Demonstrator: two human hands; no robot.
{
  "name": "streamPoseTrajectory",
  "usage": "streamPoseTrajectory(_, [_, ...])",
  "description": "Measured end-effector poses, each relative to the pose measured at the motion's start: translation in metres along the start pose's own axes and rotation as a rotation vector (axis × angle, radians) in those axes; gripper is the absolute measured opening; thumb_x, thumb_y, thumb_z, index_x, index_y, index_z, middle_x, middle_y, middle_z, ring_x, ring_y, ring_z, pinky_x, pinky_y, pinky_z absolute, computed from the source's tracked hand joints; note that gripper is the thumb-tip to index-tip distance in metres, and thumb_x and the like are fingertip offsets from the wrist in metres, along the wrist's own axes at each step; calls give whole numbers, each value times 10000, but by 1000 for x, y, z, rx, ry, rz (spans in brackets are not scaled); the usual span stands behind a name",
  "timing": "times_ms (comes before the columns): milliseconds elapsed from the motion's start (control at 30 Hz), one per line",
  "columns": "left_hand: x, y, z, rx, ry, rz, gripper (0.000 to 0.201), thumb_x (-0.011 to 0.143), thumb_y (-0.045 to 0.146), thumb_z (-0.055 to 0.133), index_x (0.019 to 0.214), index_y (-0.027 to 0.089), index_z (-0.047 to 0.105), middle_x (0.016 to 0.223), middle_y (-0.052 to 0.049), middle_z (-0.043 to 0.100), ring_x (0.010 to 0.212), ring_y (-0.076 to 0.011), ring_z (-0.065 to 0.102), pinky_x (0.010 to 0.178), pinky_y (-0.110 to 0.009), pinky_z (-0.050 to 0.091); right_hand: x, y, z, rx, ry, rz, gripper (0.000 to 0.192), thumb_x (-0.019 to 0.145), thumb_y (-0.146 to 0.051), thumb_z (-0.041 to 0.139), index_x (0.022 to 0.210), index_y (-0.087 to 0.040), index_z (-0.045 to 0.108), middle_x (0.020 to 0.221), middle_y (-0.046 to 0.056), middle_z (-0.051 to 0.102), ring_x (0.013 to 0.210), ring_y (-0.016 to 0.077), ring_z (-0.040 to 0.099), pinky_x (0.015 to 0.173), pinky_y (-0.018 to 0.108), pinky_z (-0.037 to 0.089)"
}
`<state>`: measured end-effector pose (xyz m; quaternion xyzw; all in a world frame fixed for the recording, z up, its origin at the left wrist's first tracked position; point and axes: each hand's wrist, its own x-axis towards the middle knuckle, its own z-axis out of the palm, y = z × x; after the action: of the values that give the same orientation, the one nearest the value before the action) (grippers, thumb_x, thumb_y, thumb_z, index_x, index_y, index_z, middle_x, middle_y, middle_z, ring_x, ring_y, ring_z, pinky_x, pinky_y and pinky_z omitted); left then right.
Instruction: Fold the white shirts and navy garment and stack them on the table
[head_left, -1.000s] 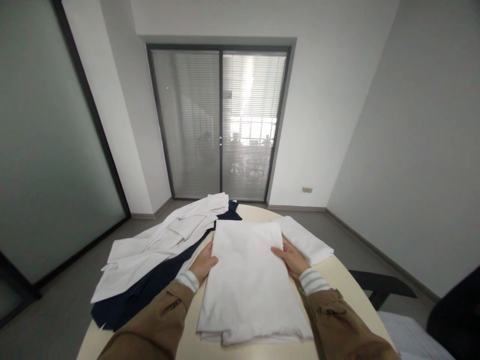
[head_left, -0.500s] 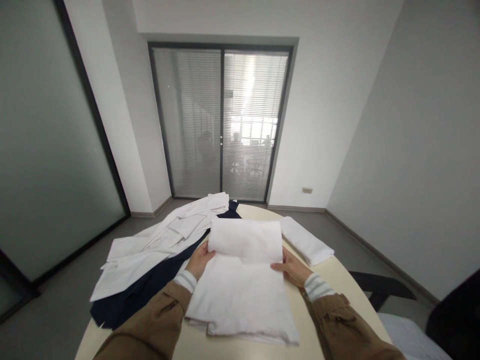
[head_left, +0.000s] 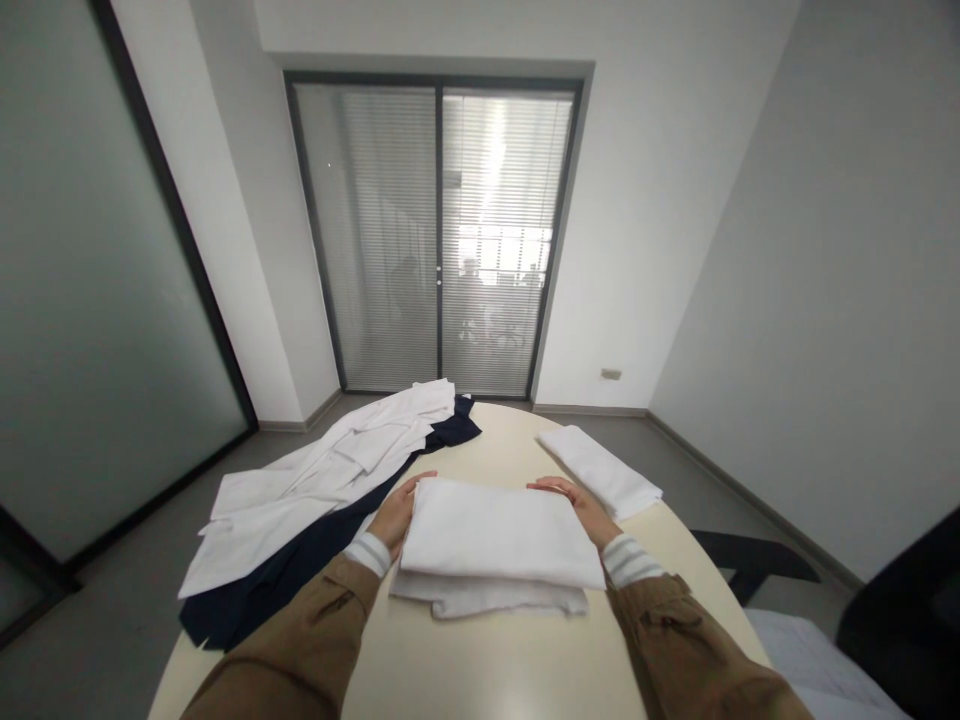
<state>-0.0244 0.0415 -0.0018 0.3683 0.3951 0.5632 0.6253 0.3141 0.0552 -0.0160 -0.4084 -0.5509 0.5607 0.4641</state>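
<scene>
A folded white garment point(head_left: 499, 535) lies on the round table in front of me, with its looser lower layer showing along the near edge. My left hand point(head_left: 401, 510) is at its far left corner, fingers curved around the edge and partly hidden by the cloth. At the far right corner, my right hand point(head_left: 581, 505) has its fingers along the back fold. Both hands hold the garment by its sides. Thumbs are mostly out of sight.
To the left, white garments point(head_left: 315, 480) lie spread over dark navy cloth point(head_left: 292, 575). Another folded white bundle point(head_left: 600, 470) rests at the right of the cream table point(head_left: 442, 670). A black chair point(head_left: 757, 555) stands beyond the right edge, and a glass door point(head_left: 439, 240) is behind.
The garment's far part has been folded over toward me, so it is now shorter and thicker. Both hands have moved from its middle sides to its far corners.
</scene>
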Motion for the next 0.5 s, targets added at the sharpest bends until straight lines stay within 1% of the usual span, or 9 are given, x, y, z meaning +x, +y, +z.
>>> streamPoseTrajectory(67, [0, 0, 0, -7, -22, -27, 472, 607, 274, 840, 1034, 162, 675, 879, -92, 756, 817, -248, 712, 757, -342, 546, -1, 1, 1, 7, 22, 39, 359, 643, -386, 845, 956, -277, 708, 1076, 64, 744, 1013, 289, 682, 966, 480, 491])
streamPoseTrajectory(133, [-1, 0, 0, -56, -56, -27, 456, 591, 245, 844, 1001, 163, 664, 937, -98, 751, 845, -239, 708, 777, -337, 540, -2, 2, 1, 38, 12, 72, 388, 661, -363, 829, 1020, -298, 697, 997, 46, 757, 932, 277, 705, 928, 475, 516])
streamPoseTrajectory(200, [-2, 0, 0, -106, -88, -14, 429, 562, 219, 851, 933, 173, 641, 1014, -93, 740, 849, -224, 702, 773, -326, 536, -3, 4, 1, 49, -6, 68, 446, 667, -343, 821, 1091, -311, 684, 998, 43, 758, 920, 273, 712, 923, 472, 525])
streamPoseTrajectory(267, [-2, 0, 0, -138, -101, -7, 403, 557, 210, 847, 881, 186, 607, 1053, -72, 730, 818, -203, 696, 744, -312, 534, -3, 5, 1, 37, -22, 46, 451, 658, -331, 823, 1089, -303, 694, 1033, 54, 754, 954, 277, 708, 941, 473, 522])
streamPoseTrajectory(333, [-1, 0, 0, -155, -76, 3, 366, 566, 203, 830, 830, 194, 576, 1060, -51, 727, 786, -189, 693, 722, -305, 533, -3, 6, 2, 31, -33, 43, 417, 656, -342, 820, 1054, -289, 711, 1038, 63, 755, 974, 281, 706, 955, 486, 517])
streamPoseTrajectory(367, [-1, 0, 0, -165, -54, 17, 341, 564, 187, 817, 780, 193, 554, 1075, -49, 723, 802, -194, 696, 734, -311, 537, -2, 6, 2, 37, -35, 49, 400, 662, -354, 812, 1044, -284, 716, 1036, 67, 756, 979, 281, 706, 962, 492, 513])
streamPoseTrajectory(433, [1, 0, -1, -193, -12, 67, 338, 545, 140, 785, 652, 190, 469, 1121, -55, 711, 897, -225, 702, 800, -334, 540, -1, 8, 3, 58, -31, 61, 387, 679, -373, 795, 1047, -282, 719, 1035, 69, 758, 987, 277, 706, 974, 496, 507])
streamPoseTrajectory(500, [3, -1, -2, -224, 8, 101, 394, 528, 100, 754, 579, 193, 375, 1142, -61, 706, 1005, -264, 687, 870, -358, 529, 0, 10, 3, 73, -12, 41, 372, 680, -376, 788, 1033, -275, 725, 1023, 72, 761, 987, 278, 706, 980, 494, 504])
